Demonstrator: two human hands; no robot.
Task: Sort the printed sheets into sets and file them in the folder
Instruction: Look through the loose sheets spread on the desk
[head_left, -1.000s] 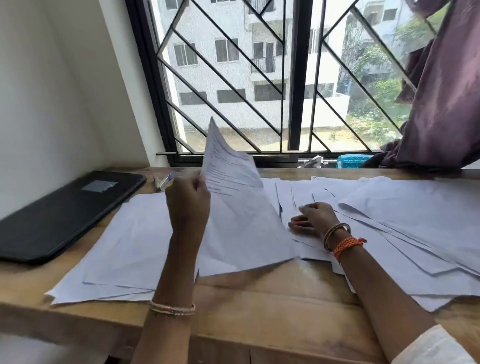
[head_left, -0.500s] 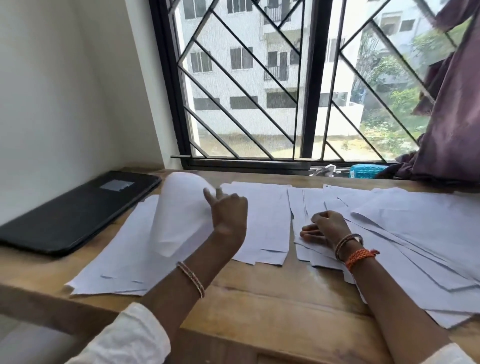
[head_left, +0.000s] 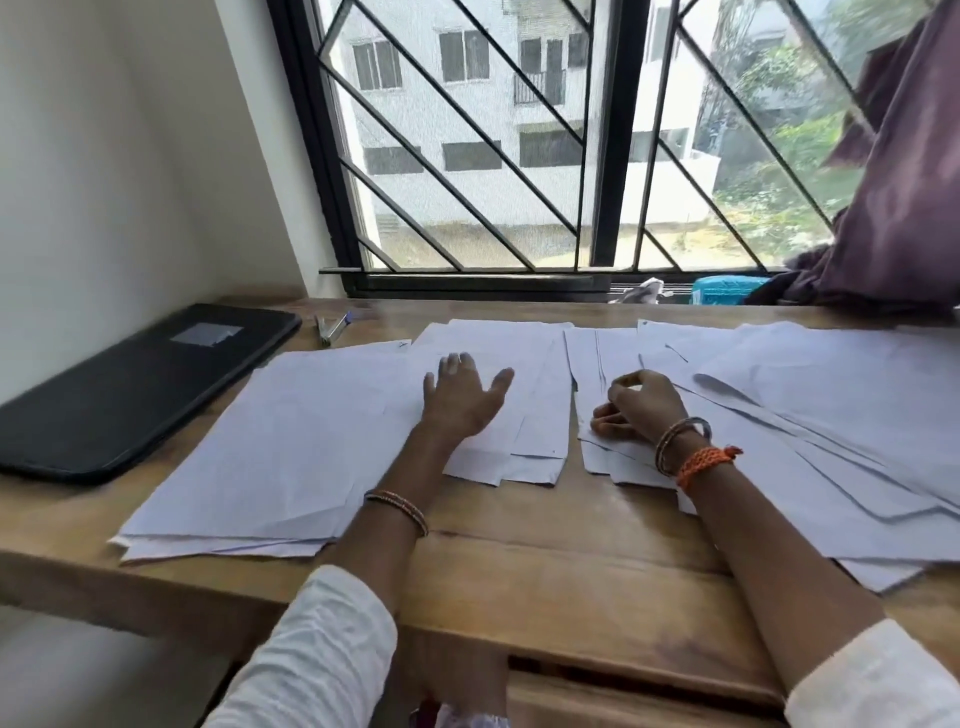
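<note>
bright daylight from my window (head_left: 545, 145) washes the sheets (head_left: 291, 441) pale; edges bow, and the frame is softly blurred.

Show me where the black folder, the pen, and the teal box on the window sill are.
black folder (head_left: 130, 389), head view, middle of its cover.
pen (head_left: 335, 326), head view, middle of its barrel.
teal box (head_left: 724, 291), head view, its front face.
</note>
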